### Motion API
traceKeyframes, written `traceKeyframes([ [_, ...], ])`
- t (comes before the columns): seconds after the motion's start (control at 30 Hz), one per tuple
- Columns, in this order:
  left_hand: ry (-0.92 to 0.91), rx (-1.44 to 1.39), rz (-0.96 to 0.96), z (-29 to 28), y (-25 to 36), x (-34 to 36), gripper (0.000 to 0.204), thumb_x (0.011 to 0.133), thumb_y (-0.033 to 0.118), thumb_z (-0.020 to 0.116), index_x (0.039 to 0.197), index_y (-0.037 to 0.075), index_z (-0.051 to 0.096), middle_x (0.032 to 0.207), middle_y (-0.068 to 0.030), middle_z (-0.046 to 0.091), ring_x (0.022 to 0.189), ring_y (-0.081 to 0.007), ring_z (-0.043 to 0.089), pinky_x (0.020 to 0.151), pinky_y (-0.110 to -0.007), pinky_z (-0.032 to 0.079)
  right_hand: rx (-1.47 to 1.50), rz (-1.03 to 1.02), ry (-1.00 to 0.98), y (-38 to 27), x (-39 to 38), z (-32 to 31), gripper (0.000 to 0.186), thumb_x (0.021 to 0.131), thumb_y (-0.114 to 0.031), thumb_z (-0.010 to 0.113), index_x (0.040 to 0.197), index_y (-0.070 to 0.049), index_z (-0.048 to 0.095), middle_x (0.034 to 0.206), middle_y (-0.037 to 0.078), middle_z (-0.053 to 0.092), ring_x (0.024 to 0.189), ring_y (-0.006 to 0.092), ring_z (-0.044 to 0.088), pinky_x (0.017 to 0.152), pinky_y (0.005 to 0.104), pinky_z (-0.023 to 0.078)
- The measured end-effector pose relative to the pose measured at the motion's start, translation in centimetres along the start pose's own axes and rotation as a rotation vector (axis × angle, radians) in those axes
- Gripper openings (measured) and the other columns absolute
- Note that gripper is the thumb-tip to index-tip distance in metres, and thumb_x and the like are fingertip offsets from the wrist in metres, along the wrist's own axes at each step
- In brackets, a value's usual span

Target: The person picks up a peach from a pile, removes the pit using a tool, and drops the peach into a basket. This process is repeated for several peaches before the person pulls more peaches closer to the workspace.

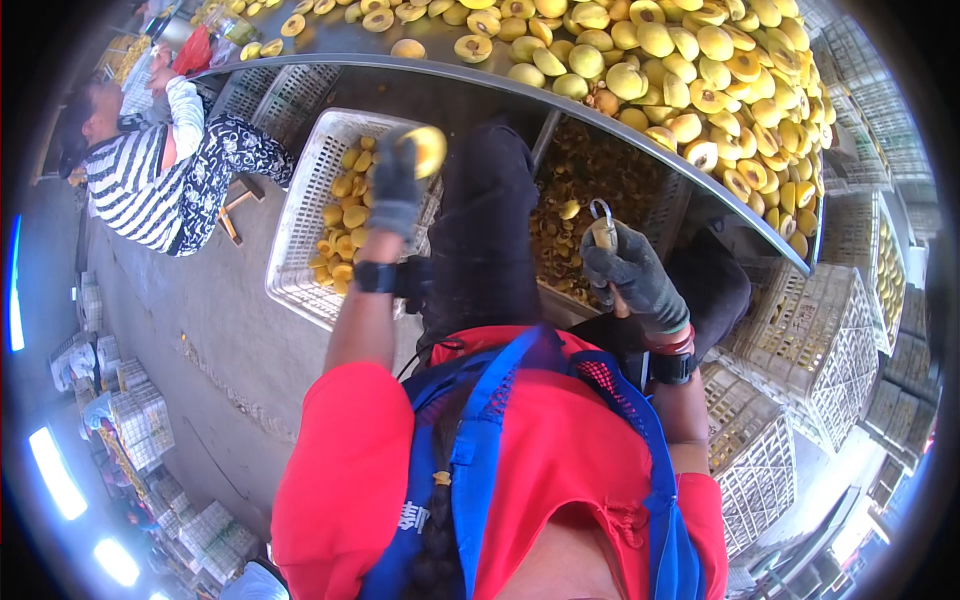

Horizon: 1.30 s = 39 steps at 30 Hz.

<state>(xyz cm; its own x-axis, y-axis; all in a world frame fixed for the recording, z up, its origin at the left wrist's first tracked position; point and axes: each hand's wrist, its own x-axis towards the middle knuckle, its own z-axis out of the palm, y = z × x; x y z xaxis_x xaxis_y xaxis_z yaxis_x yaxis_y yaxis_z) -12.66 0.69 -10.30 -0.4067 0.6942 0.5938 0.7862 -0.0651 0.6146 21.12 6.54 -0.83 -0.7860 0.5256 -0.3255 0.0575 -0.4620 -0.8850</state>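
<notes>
My left hand, in a dark grey glove, is closed on a yellow peach half. It is slightly blurred and hangs over a white plastic crate with several peach halves in it. Gripped in my gloved right hand is a pitting tool with a wooden handle and a curved metal loop at its tip. That hand is above my right thigh, beside a container of brown pits and scraps under the table edge.
A metal table across the top bears a large heap of halved peaches. Stacked white crates stand close on my right. On the left, another person in a striped top sits by a wooden stool. More crates line the far left.
</notes>
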Motion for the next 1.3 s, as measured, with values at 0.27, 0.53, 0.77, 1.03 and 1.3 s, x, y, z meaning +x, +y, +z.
traceKeyframes([
  [0.27, -0.589, 0.768, -0.766, -11.8, -13.3, -7.2, 0.067, 0.091, 0.053, 0.042, 0.134, 0.001, 0.044, 0.133, -0.0223, 0.049, 0.127, -0.0354, 0.044, 0.106, -0.04, 0.034, -0.111, 0.017, 0.217, 0.5, 0.9, -0.6, 0.007, 0.09, -0.013, 0.058, 0.089, -0.008, 0.052, 0.064, -0.004, 0.047, 0.049, 0.0048, 0.044, 0.044, 0.0221, 0.037],
  [0.53, -0.222, 0.282, -0.192, 4.0, -5.4, 12.1, 0.054, 0.089, 0.042, 0.055, 0.124, 0.001, 0.053, 0.126, -0.0213, 0.055, 0.118, -0.0351, 0.052, 0.1, -0.04, 0.04, -0.209, 0.023, 0.246, 1.5, 2.7, -0.1, 0.009, 0.091, -0.016, 0.057, 0.09, -0.008, 0.053, 0.066, -0.006, 0.046, 0.055, 0.0028, 0.043, 0.048, 0.023, 0.037],
  [0.77, -0.49, 0.495, -0.391, 13.8, -8.2, 20.3, 0.072, 0.079, 0.047, 0.068, 0.13, 0.001, 0.047, 0.129, -0.0195, 0.054, 0.123, -0.0327, 0.049, 0.104, -0.038, 0.036, -0.221, 0.004, 0.256, 3.1, 3.2, -1.0, 0.009, 0.092, -0.015, 0.057, 0.087, -0.008, 0.053, 0.07, -0.004, 0.05, 0.055, 0.0035, 0.045, 0.047, 0.0219, 0.038],
  [1.03, -0.537, 0.251, -0.333, 14.8, -6.2, 19.3, 0.051, 0.072, 0.034, 0.075, 0.11, 0.004, 0.06, 0.106, -0.0175, 0.066, 0.101, -0.0305, 0.062, 0.088, -0.038, 0.048, -0.246, -0.034, 0.282, 2.1, 4.1, -0.9, 0.011, 0.088, -0.015, 0.058, 0.09, -0.007, 0.053, 0.065, -0.004, 0.046, 0.057, 0.0044, 0.042, 0.049, 0.0255, 0.038],
  [1.3, -0.619, -0.867, -0.538, 7.1, 10.2, 10.9, 0.043, 0.08, 0.031, 0.069, 0.112, 0.006, 0.056, 0.097, -0.0037, 0.064, 0.082, -0.0121, 0.062, 0.063, -0.027, 0.051, -0.333, -0.528, 0.643, 0.9, 6.5, -0.3, 0.02, 0.08, -0.015, 0.07, 0.092, -0.006, 0.056, 0.07, 0.007, 0.06, 0.063, 0.0151, 0.059, 0.059, 0.0302, 0.049],
])
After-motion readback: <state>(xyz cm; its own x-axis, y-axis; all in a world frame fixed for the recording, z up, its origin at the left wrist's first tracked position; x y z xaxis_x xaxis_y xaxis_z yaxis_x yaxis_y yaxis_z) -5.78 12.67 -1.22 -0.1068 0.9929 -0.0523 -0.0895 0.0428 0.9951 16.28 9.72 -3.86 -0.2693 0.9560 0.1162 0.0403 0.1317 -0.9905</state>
